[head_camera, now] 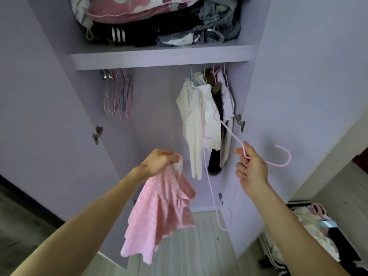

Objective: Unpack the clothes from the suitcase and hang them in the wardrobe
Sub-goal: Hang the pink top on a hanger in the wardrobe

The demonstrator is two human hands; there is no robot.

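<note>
My left hand grips the top of a pink patterned garment, which hangs limp below it. My right hand holds a thin pink wire hanger by its neck, hook pointing right, its frame tilted toward the wardrobe. Both hands are raised in front of the open lilac wardrobe. Inside at the right, white, dark and pale clothes hang from the rail. The open suitcase lies on the floor at lower right with clothes in it.
A bunch of empty hangers hangs at the rail's left end. Folded clothes and bedding fill the upper shelf. The wardrobe doors stand open on both sides. Light wooden floor lies below.
</note>
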